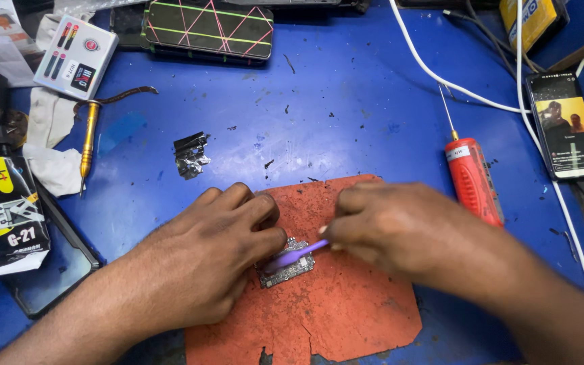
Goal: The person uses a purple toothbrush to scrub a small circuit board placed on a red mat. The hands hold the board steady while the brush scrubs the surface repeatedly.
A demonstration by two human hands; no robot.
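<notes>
- Two hands meet over a small circuit board (286,265) on a worn red mat (346,318), near the middle of the blue desk (346,101).
- Far left there's a black pouch (15,216) and a yellow screwdriver (88,145), both well apart from the work; a scrap of foil (190,155) sits nearer, above the mat.
- Left hand (204,263) lies flat-ish, fingers (265,240) curled down and pressing the board's left edge, pinning it rather than wrapping round it.
- Board sits just right of those fingertips, its long axis running left to right with a slight tilt up to the right. Looks grey, bare metal shields, partly hidden.
- Purple tool (295,255) crosses the board along nearly the same line, tip toward the left hand.
- Right hand (400,233) has fingers closed on the tool's right end; it's about as near the board as the left.
- Further right: a red pen-like tool (473,181) and a phone (566,125), screen lit.
</notes>
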